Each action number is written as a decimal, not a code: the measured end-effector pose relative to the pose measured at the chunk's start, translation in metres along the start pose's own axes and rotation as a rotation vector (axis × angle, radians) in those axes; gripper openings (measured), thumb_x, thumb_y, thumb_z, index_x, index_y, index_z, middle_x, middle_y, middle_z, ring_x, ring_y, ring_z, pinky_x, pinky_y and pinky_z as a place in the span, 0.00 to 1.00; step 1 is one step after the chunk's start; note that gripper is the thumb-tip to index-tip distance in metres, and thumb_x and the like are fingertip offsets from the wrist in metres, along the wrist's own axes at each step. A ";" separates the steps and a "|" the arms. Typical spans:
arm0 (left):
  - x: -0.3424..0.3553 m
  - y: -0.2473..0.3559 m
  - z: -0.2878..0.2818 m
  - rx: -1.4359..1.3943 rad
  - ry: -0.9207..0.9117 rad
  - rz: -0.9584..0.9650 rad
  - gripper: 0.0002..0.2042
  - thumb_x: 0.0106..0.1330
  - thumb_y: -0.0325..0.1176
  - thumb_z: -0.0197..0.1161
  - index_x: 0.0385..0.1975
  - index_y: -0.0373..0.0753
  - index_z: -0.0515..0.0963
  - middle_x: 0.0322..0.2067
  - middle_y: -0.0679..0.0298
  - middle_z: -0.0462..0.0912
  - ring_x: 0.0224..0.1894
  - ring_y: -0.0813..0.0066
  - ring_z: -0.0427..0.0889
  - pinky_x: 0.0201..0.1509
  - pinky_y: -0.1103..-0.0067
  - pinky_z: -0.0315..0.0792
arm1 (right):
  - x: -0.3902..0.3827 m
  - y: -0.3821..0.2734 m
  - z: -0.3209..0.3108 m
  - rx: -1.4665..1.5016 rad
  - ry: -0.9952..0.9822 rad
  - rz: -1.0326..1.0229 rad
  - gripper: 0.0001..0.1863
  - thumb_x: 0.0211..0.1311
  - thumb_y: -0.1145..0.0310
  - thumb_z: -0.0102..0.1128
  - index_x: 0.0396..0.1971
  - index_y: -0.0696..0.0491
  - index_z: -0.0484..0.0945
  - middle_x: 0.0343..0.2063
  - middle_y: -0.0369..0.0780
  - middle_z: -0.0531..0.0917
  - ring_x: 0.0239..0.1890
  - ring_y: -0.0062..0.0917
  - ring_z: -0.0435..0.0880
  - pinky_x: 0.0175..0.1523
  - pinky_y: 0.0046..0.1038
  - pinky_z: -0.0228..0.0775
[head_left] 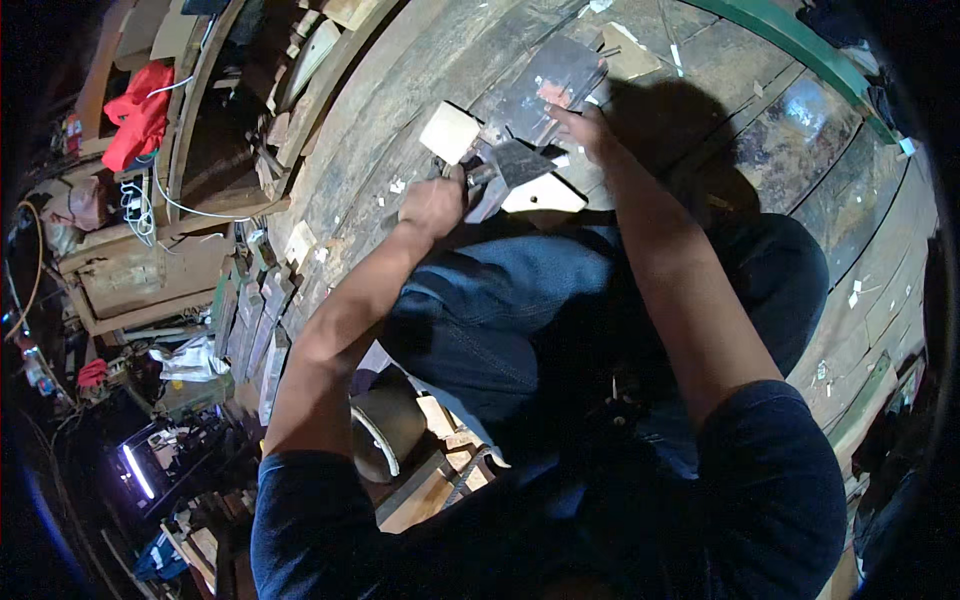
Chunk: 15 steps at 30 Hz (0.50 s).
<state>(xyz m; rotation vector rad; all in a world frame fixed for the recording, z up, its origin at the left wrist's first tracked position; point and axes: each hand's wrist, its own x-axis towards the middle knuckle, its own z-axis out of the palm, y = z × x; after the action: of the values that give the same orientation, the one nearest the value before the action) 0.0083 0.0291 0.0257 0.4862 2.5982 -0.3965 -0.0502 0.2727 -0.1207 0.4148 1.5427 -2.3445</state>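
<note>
My left hand (435, 208) is closed around the handle end of a broad, dark-bladed scraper (520, 163). Its flat blade points right, toward my other hand. My right hand (585, 132) has its fingers drawn together at the near edge of a dark flat plate (565, 62); what they pinch, if anything, is too small to make out. A reddish-pink smear of paste (553, 94) lies on that plate, just beyond my right fingertips. A cream square piece (450, 132) lies beyond my left hand. Partly under the blade is a white piece with a small dark hole (548, 196).
The worn plank surface (400, 75) carries scattered white scraps. A brown card piece (632, 52) lies past the plate, and a green bar (790, 35) curves along the far right. At left are a red cloth (138, 115), a white cord (140, 215) and stacked wood strips (260, 310).
</note>
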 end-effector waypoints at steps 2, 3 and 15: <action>-0.005 0.024 -0.001 -0.047 -0.001 0.009 0.20 0.66 0.49 0.48 0.43 0.36 0.68 0.30 0.43 0.80 0.33 0.46 0.82 0.35 0.60 0.76 | -0.002 0.008 -0.020 -0.002 0.033 0.003 0.21 0.56 0.66 0.63 0.50 0.54 0.73 0.46 0.39 0.78 0.49 0.30 0.77 0.50 0.36 0.72; -0.007 0.031 -0.011 -0.033 -0.020 0.038 0.21 0.67 0.50 0.47 0.44 0.36 0.68 0.30 0.43 0.80 0.33 0.47 0.82 0.35 0.60 0.76 | 0.000 0.011 -0.026 -0.007 0.059 0.011 0.21 0.56 0.66 0.63 0.50 0.55 0.73 0.46 0.39 0.78 0.49 0.29 0.77 0.50 0.36 0.72; -0.027 0.005 -0.028 -0.278 0.132 -0.096 0.25 0.65 0.52 0.50 0.47 0.34 0.69 0.29 0.42 0.79 0.37 0.44 0.79 0.41 0.58 0.72 | 0.002 0.011 -0.011 0.024 0.047 0.020 0.21 0.51 0.65 0.67 0.46 0.54 0.76 0.43 0.38 0.79 0.44 0.28 0.79 0.48 0.32 0.73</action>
<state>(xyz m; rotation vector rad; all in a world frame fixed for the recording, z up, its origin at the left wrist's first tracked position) 0.0220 0.0365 0.0617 0.3006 2.7536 -0.0317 -0.0463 0.2788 -0.1352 0.4921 1.5253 -2.3568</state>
